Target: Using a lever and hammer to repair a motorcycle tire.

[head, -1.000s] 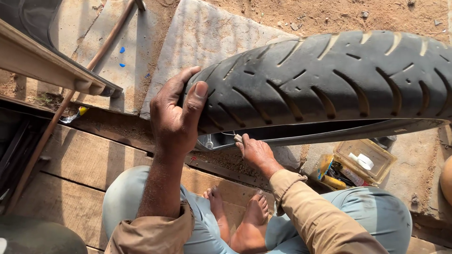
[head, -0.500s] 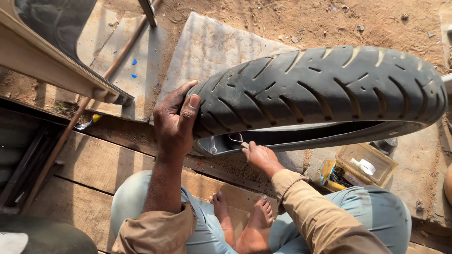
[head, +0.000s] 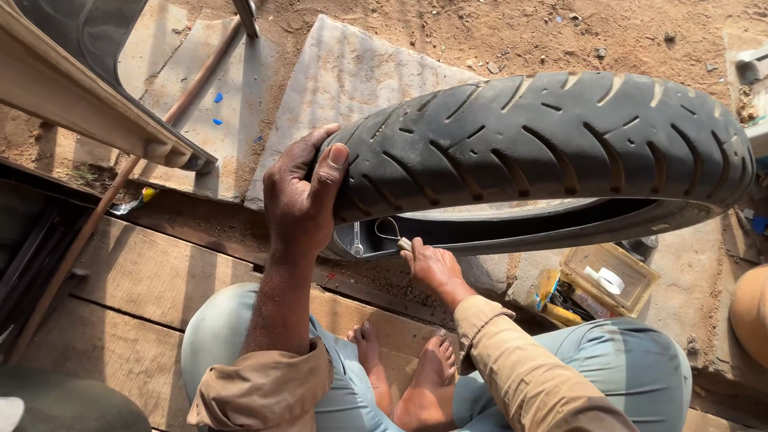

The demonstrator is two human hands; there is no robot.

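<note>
Over on the left we've got our left hand clamped over the tread at the near end of the motorcycle tyre, which stands on its edge across the dirt and the grey slab. Just right of that, our right hand pinches a thin wire hook tool at the tyre's inner rim. Further right, a clear plastic box sits on the ground near our knee.

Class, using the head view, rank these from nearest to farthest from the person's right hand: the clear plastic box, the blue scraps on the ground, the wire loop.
1. wire loop, at the right hand.
2. clear plastic box, to its right.
3. blue scraps, upper left.
</note>
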